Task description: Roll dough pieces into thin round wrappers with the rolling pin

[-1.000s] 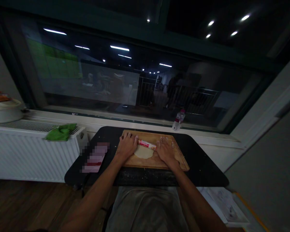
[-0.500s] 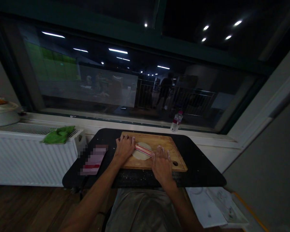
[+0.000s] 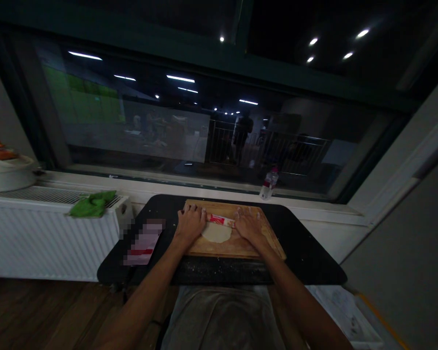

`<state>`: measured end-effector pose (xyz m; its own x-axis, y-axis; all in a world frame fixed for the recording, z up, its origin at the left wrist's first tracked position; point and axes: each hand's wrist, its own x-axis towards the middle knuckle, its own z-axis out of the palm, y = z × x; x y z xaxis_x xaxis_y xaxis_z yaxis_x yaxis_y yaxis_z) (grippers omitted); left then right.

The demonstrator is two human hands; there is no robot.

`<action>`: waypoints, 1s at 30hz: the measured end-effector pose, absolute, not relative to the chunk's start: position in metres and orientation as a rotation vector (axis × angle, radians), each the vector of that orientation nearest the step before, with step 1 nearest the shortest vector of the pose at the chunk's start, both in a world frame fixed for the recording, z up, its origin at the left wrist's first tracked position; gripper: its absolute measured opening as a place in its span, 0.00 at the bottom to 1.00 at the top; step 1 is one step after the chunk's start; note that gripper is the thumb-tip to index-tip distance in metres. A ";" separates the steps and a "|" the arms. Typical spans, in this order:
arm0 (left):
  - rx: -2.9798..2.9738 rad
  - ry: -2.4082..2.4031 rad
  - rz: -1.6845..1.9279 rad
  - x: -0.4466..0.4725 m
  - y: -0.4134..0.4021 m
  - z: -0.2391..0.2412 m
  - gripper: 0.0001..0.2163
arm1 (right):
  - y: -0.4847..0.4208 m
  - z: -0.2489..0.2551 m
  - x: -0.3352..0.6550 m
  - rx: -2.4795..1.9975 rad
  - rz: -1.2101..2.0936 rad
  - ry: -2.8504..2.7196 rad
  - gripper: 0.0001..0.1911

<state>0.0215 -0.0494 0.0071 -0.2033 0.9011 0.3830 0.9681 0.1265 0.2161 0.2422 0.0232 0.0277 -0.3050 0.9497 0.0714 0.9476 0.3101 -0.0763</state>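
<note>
A flat round of dough (image 3: 216, 233) lies on a wooden cutting board (image 3: 241, 249). Across its far edge is a slim red-and-white printed tube (image 3: 221, 220), used like a rolling pin. My left hand (image 3: 191, 223) covers the tube's left end, fingers curved over it and pointing away from me. Over the right end is my right hand (image 3: 248, 224), its fingers bent forward. Both hands hide the tube's ends. White flour-like dust shows on the fingertips.
The board rests on a black table (image 3: 302, 248) with pale crumbs along its front. A blurred pink packet (image 3: 146, 245) lies at left. A water bottle (image 3: 269, 183) stands on the windowsill. A green cloth (image 3: 92, 204) drapes over the white radiator (image 3: 51, 238).
Both hands have pushed the tube away from me, from the middle of the dough to its far edge. The tube has turned, showing its red label, and lies less slanted.
</note>
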 end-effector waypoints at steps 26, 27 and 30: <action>-1.785 -2.345 -0.601 0.018 -0.048 0.013 0.23 | -0.052 -0.003 0.250 -1.535 -0.243 -2.407 0.33; -1.783 -2.332 -0.613 0.018 -0.048 0.012 0.23 | -0.052 -0.005 0.251 -1.517 -0.230 -2.407 0.33; -1.784 -2.298 -0.657 0.017 -0.048 0.009 0.23 | -0.048 -0.005 0.253 -1.474 -0.185 -2.401 0.30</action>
<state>0.0172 -0.0478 0.0095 -0.2763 0.8811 0.3837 0.9508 0.1926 0.2425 0.2531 -0.0477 -0.0049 -0.4185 0.8451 0.3326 0.8861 0.4603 -0.0546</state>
